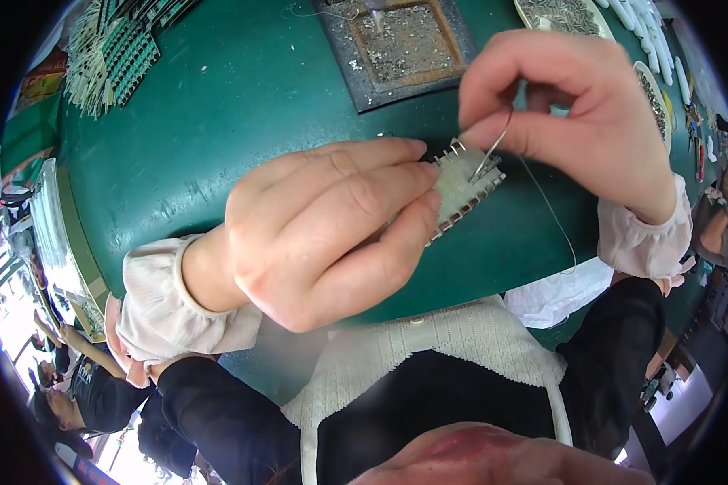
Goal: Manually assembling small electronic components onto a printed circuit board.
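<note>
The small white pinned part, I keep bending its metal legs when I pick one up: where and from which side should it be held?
Judging by this pose, grip the small white pinned part by its flat faces at the bare left end, as the left hand does. Metal pins line its top and lower-right edges, and the right hand needs that pin side open for the thin wire.

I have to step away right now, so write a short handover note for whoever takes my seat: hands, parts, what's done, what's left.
Left hand: grips the small white pinned component by its near edge, above the green table.
Right hand: pinches a thin wire, its end on the component's upper right corner; the wire's tail trails down to the right.
Nearby: grey solder tray at top centre, stacked green boards top left.
Done: wire brought onto the pin row.
Left: cannot tell whether any pin is wired yet.
</note>
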Action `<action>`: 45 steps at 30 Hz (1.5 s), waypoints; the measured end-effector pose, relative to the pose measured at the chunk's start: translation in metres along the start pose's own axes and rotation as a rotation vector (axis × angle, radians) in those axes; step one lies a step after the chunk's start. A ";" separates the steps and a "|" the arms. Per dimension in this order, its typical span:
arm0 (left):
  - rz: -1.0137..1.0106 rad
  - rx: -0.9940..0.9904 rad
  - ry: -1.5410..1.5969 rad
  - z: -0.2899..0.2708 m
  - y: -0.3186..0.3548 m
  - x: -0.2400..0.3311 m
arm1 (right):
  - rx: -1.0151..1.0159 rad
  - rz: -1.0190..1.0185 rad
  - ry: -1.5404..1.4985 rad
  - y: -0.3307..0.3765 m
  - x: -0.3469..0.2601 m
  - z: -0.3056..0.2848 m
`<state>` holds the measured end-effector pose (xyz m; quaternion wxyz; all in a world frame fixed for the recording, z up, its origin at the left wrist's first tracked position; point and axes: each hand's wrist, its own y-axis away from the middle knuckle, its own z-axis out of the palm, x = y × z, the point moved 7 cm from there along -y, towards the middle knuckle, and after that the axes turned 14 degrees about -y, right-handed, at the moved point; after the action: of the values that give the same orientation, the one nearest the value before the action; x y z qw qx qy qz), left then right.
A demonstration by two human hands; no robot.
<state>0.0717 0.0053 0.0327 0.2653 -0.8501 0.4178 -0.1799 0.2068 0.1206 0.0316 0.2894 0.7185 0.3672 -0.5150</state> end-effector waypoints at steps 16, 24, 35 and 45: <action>-0.008 -0.022 0.051 0.001 -0.003 -0.003 | -0.152 -0.020 -0.030 0.003 0.008 0.018; -0.029 -0.005 0.115 -0.002 -0.001 -0.002 | -0.142 0.079 -0.133 -0.003 0.017 0.019; -0.060 0.070 0.125 -0.001 -0.003 -0.009 | 0.094 0.364 -0.340 -0.009 0.011 -0.010; -1.043 -0.063 0.697 0.017 0.022 -0.061 | 0.116 0.212 -0.162 0.000 -0.001 -0.014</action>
<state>0.0314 0.0485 0.0008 -0.0345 -0.8408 0.0151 -0.5400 0.2137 0.1312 0.0365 0.3287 0.7249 0.2345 -0.5581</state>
